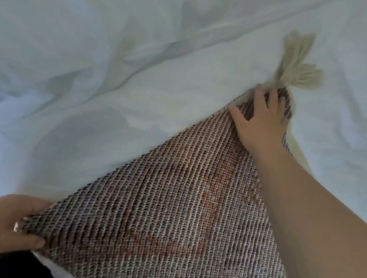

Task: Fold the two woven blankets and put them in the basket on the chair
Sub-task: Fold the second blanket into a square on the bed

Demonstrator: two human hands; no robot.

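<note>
A woven blanket [169, 206], brown and grey with faint orange marks, lies across the pale bed cover and fills the lower middle of the view. Cream tassels [298, 65] stick out from its far corner. My right hand [260, 123] lies flat on that far corner with its fingers spread, just below the tassels. My left hand [5, 225] grips the blanket's near left corner, thumb on top and fingers under the edge. Neither the second blanket nor the basket or chair is in view.
A rumpled pale blue-white bed cover [118, 61] spreads over the whole upper part of the view. A dark strip [11, 268] shows at the bottom left, below the bed's edge.
</note>
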